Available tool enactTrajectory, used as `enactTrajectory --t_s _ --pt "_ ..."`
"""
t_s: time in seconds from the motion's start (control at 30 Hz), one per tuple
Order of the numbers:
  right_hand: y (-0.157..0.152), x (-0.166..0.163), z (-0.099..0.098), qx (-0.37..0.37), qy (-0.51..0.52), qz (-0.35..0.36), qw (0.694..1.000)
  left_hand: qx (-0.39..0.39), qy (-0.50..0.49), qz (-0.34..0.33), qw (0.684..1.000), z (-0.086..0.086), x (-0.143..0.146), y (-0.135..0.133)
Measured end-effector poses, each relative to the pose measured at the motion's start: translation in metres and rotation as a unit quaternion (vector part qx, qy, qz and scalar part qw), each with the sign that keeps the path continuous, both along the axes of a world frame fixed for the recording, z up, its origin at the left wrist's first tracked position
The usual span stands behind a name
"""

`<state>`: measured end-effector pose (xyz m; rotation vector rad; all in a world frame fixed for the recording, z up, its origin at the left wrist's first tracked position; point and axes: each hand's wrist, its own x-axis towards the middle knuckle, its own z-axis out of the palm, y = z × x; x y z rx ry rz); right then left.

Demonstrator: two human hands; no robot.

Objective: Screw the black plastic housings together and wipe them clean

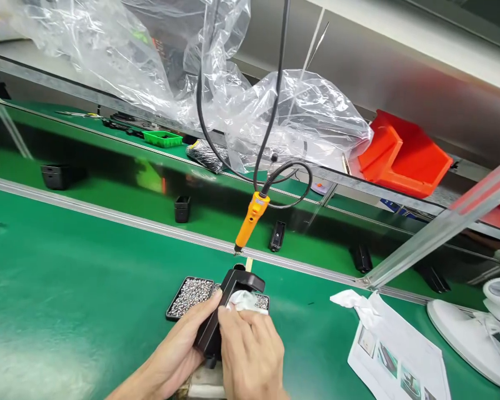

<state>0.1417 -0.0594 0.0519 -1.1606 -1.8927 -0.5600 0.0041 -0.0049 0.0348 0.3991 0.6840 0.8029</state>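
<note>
A long black plastic housing (211,332) is tilted up in front of me, its far end leaning away. My left hand (182,345) grips it from the left, thumb along its upper face. In my right hand (253,351) a crumpled white cloth (244,300) is pinched and pressed against the housing's right side. Behind the housing lies a black tray of small metal screws (191,295), and more screws (262,301) show to the right of the cloth. An orange electric screwdriver (252,220) hangs on its black cable just beyond the housing.
A printed sheet (400,347) with a white cloth (356,305) on its corner lies right, beside a white fan base (469,339). Small black parts (182,209) stand behind the metal rail. Clear plastic bags (316,111) and a red bin (404,155) occupy the shelf above.
</note>
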Motion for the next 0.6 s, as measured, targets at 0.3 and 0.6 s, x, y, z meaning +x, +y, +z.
enactTrajectory --t_s 0.3,0.6 --pt "0.006 -0.007 -0.004 0.054 0.091 0.027 0.994 0.006 -0.041 0.014 0.999 -0.006 0.004 0.002" --pt "0.008 -0.004 -0.018 0.012 0.091 0.059 0.994 -0.028 0.024 0.03 0.999 -0.019 0.003 0.003"
